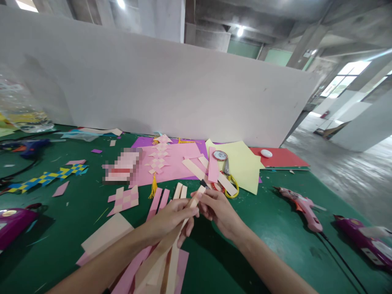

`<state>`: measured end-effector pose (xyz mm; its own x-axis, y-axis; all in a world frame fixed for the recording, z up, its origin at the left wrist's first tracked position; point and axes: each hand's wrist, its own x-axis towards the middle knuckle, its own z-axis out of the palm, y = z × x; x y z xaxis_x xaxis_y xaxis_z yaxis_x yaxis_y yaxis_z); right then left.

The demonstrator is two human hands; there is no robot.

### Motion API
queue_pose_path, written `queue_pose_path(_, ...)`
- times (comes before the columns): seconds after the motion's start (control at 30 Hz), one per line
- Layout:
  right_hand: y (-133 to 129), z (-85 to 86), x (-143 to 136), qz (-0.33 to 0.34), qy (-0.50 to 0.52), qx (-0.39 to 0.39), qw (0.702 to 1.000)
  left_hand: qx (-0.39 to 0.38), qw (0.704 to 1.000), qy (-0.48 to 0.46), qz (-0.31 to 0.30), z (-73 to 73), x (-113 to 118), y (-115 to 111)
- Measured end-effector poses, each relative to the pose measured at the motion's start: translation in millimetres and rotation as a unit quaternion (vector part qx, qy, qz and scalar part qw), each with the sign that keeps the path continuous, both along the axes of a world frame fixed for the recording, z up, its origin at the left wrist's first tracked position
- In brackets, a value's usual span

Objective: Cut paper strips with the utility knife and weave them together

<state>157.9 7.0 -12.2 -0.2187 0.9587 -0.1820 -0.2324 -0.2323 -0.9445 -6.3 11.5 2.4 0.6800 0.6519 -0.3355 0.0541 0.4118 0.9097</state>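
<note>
In front of me my left hand [171, 218] pinches a cream paper strip [197, 197] between thumb and fingers. My right hand [219, 208] grips the same strip near its far end, and the fingertips of both hands almost meet. Under my left hand and forearm lie more cream strips [174, 261] and pink strips [154, 204], running toward me. To the left sits a small woven pink-and-cream paper piece [124, 199]. Beyond it, a longer woven pink piece [159, 155] with a yellow tassel [153, 187] rests on a pink sheet [180, 161].
Scissors [231, 188] and a tape roll [220, 155] lie on a yellow sheet [248, 163]. At right are a pink glue gun [301, 206] and a purple device [363, 241]. A blue-and-yellow woven strip [49, 177] lies left. A white partition [171, 90] closes the back.
</note>
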Motion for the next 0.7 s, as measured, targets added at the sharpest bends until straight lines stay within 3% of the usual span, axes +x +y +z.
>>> queue_pose_path(0.27, -1.3, 0.7, -1.0, -0.003, 0.019, -0.016, 1.0, -0.007, 1.0, 0.001, 0.01, -7.6, 0.5, 2.3)
queue_pose_path(0.7, -2.3, 0.7, -2.7, -0.005, 0.024, -0.027, 0.999, -0.002, 1.0, 0.016, 0.007, -5.9, 2.4, -0.8)
